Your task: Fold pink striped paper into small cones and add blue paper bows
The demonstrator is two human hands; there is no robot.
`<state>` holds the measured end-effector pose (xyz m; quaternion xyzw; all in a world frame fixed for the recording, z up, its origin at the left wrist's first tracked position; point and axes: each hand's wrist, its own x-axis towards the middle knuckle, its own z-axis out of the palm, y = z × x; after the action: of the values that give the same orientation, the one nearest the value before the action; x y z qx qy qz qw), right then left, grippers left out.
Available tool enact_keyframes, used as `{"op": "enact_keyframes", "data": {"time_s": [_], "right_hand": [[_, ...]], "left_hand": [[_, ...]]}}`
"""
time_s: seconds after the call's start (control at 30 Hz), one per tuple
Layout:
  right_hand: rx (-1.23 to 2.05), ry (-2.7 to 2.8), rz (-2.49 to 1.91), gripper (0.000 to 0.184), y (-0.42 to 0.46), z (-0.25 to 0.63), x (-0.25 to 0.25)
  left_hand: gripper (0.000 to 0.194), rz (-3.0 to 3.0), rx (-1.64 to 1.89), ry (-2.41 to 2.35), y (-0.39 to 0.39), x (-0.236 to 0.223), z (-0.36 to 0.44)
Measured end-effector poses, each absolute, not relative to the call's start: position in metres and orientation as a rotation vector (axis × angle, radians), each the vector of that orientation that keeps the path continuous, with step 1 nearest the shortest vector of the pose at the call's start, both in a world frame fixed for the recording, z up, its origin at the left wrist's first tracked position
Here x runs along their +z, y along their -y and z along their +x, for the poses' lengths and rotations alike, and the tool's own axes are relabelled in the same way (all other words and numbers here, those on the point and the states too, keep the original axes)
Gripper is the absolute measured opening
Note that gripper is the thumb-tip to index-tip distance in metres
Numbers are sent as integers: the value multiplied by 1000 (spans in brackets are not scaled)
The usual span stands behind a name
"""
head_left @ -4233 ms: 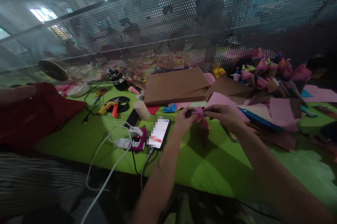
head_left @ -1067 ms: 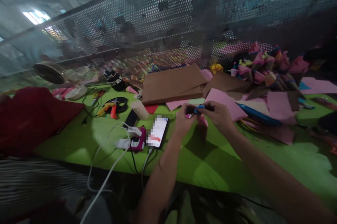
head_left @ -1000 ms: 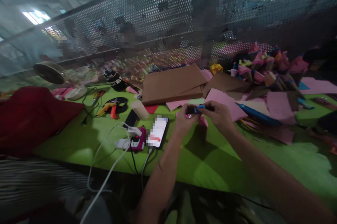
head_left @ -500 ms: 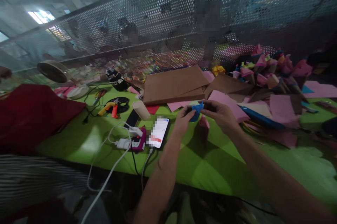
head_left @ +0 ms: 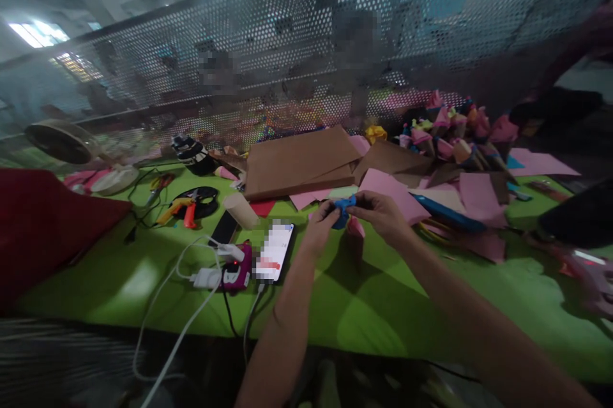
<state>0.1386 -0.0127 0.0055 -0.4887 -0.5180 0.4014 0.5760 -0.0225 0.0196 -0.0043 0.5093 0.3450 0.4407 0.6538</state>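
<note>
Above the green table (head_left: 373,306), my left hand (head_left: 320,228) and my right hand (head_left: 380,215) meet, both pinched on a small blue paper piece (head_left: 343,211) held between them. A pink paper piece (head_left: 355,228) hangs just under my right hand; I cannot tell whether the fingers grip it. A lit phone (head_left: 272,252) lies on the table left of my left hand.
A magenta power strip (head_left: 235,271) with white cables lies beside the phone. Brown cardboard sheets (head_left: 297,162) and pink paper sheets (head_left: 390,188) cover the back. A heap of paper cones (head_left: 454,130) sits far right. Red cloth (head_left: 43,223), a fan (head_left: 62,143), a glue gun (head_left: 179,210).
The pink piece my hands worked earlier now hangs below them, and a blue piece has come up between my fingers. The view has shifted slightly to the right.
</note>
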Motion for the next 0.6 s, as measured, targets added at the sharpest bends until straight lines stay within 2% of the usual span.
{"op": "enact_keyframes", "data": {"time_s": [0.23,0.4,0.6], "right_hand": [[853,1176,-1206,33,14,136,5],[986,1100,-1113,49,12,139,6],[983,1142,-1158,54,11,145,8]], "left_hand": [[20,1132,1031,-778,-16,-4,-20],[27,1119,1060,-777,-23,-9,-18],[13,1195,1024,-806,-25,-9,-20]]}}
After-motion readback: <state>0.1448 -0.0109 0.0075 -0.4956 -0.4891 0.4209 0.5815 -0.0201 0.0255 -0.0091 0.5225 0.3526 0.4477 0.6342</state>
